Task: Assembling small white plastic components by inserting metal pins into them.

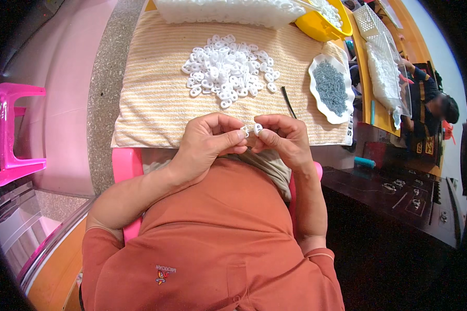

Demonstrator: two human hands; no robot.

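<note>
My left hand (pixel 211 136) pinches a small white plastic piece (pixel 245 129) between thumb and fingers. Right beside it, my right hand (pixel 281 136) grips another white oval piece with holes (pixel 258 127), held upright. Both hands meet at the near edge of the table, their fingertips almost touching. Beyond them lies a heap of white two-holed plastic pieces (pixel 225 70) on a striped towel (pixel 150 67). A scalloped white dish (pixel 313 85) to the right holds many small grey parts (pixel 331 88). Between heap and dish rests a thin black strip (pixel 288 101).
A clear bag or bin of white pieces (pixel 228 13) stands at the far edge, next to a yellow basin (pixel 321 28). Pink stools (pixel 15 135) are at the left. On the right, another person (pixel 428 103) sits by an orange table (pixel 381 114) with a plastic container (pixel 386 78).
</note>
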